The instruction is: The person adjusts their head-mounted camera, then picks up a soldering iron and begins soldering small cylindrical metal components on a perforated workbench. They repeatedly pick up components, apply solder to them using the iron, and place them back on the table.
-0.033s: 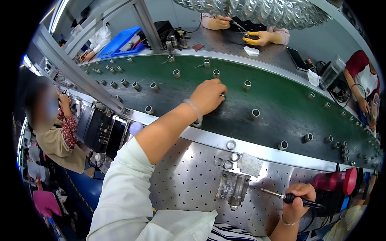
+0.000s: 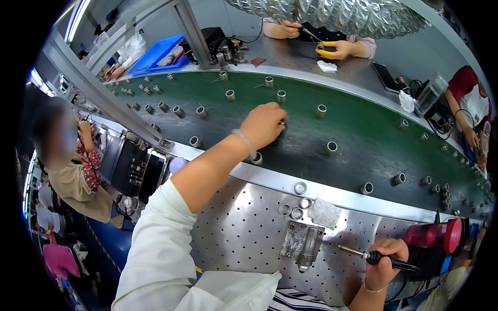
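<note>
My left hand (image 2: 263, 125) reaches over the green conveyor belt (image 2: 295, 140), its fingers pinched together. Something small and shiny shows at the fingertips, mostly hidden by the hand. Several short metal cylinders stand on the belt around it; a metal cylinder (image 2: 281, 96) is just beyond the fingers, and another (image 2: 256, 158) stands below my wrist. My right hand (image 2: 386, 259) grips a soldering iron (image 2: 381, 257) by its black handle, the tip pointing left. Left of that tip, a metal fixture (image 2: 302, 243) with a clear tube-like part lies on the perforated metal bench (image 2: 233, 228).
Several metal rings (image 2: 296, 213) and a greyish pad (image 2: 324, 213) lie beyond the fixture. A red container (image 2: 434, 236) stands at right. Across the belt, a co-worker's yellow-fingered hand (image 2: 337, 50) holds a part. A metal frame post (image 2: 114, 98) crosses at left; a silver duct (image 2: 337, 15) hangs above.
My left hand has drawn slightly to the left over the belt, still pinched. My right hand holds the soldering iron in nearly the same place.
</note>
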Demonstrator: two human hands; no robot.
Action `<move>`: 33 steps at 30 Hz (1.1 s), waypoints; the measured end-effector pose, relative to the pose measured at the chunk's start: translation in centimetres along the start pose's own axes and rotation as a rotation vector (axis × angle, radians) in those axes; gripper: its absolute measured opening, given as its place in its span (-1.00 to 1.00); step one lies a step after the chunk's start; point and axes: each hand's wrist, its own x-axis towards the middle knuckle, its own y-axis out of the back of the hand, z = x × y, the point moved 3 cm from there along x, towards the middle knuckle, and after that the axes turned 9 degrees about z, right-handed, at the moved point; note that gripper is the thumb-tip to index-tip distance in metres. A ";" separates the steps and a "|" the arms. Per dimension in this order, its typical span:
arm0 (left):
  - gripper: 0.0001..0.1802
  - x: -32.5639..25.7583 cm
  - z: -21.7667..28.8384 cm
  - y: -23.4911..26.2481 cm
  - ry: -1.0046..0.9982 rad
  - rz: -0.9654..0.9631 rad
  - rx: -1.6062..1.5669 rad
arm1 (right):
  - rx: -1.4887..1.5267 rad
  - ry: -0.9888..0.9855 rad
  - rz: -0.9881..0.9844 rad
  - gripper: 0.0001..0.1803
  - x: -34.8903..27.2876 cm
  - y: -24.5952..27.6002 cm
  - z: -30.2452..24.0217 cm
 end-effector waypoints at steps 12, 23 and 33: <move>-0.45 -0.1 5.2 1.9 -0.186 -0.006 -0.121 | -0.005 -0.103 -0.023 -0.72 0.2 0.8 0.6; -0.67 -1.0 9.6 -0.1 0.370 -0.390 -0.957 | 0.012 -0.035 -0.030 -0.72 0.4 0.3 -0.5; -0.64 -9.2 11.5 2.2 0.764 -0.701 -1.521 | -0.052 -0.074 -0.036 -0.65 0.1 -0.5 0.5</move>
